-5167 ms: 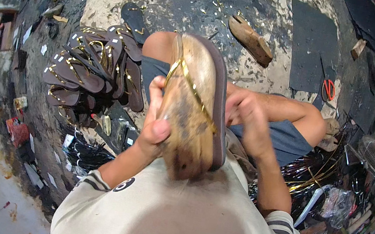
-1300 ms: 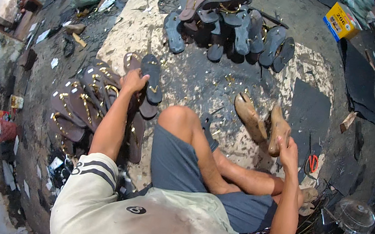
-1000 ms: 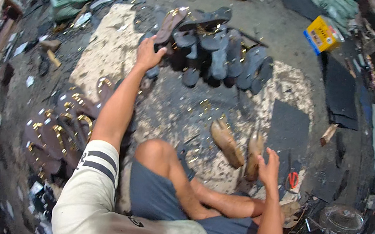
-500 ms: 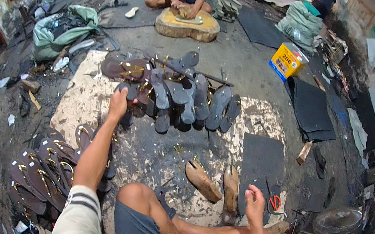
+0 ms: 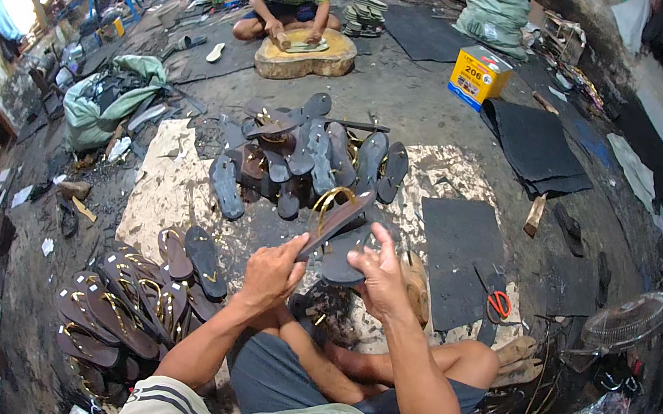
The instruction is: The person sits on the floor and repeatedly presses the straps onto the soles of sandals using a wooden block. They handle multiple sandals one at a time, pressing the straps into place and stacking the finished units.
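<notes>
My left hand (image 5: 273,277) is closed round one end of a dark brown sandal (image 5: 339,224) with gold straps, held tilted up in front of my knees. Against it, lower down, is a second dark sandal (image 5: 342,264), sole side partly showing. My right hand (image 5: 382,280) grips that one at its edge, thumb across the surface and index finger stretched upward. Behind the right hand, a wooden shoe last (image 5: 416,291) shows only in part. Beyond both hands lies a heap of dark sandals (image 5: 323,161); more gold-strapped sandals (image 5: 118,318) are stacked left of my legs.
Red-handled scissors (image 5: 499,304) lie beside a black rubber sheet (image 5: 455,260) at the right. A round fan grille (image 5: 626,319) stands farther right. Across the floor, a person (image 5: 290,0) works at a wooden block (image 5: 303,67) near a yellow-and-blue tin (image 5: 478,78).
My left hand has come back from the heap to the middle, holding a strapped sandal. My right hand, formerly apart beside the lasts, has moved left and up onto a second sandal.
</notes>
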Available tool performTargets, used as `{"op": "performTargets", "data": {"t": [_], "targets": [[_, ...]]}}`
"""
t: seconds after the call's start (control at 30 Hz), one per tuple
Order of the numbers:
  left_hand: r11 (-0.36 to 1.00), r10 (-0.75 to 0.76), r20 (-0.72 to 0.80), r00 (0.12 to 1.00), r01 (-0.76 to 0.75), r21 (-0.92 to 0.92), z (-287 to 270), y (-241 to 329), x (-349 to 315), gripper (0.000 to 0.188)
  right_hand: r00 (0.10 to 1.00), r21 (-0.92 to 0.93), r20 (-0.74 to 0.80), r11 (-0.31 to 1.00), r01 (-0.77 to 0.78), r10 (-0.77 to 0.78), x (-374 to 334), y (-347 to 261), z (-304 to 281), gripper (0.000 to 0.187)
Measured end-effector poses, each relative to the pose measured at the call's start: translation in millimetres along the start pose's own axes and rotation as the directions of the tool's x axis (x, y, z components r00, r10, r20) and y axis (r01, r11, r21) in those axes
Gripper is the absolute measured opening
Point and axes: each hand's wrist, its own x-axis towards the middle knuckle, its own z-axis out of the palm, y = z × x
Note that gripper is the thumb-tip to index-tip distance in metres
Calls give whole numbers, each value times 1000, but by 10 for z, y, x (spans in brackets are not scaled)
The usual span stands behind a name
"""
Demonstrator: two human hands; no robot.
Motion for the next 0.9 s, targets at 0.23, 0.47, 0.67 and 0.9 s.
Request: {"op": "performTargets", "data": {"t": [0.23, 0.47, 0.67, 0.9], "targets": [[412, -680, 45, 732, 432, -802, -516, -805, -352, 35, 953, -543, 48, 793, 276, -298, 53, 41, -544, 49], [219, -498, 516, 697, 677, -703, -473, 872, -1017, 35, 999, -27, -14, 999, -38, 38, -279, -49, -62, 57], [324, -389, 276, 879, 411, -852, -517, 826, -802, 48, 981, -233, 186, 968, 90, -47, -744, 274, -175, 43], [474, -211, 406, 889, 456, -753, -382, 1091, -1049, 39, 950, -397, 256, 915, -66, 180, -1091, 136, -250, 45]]}}
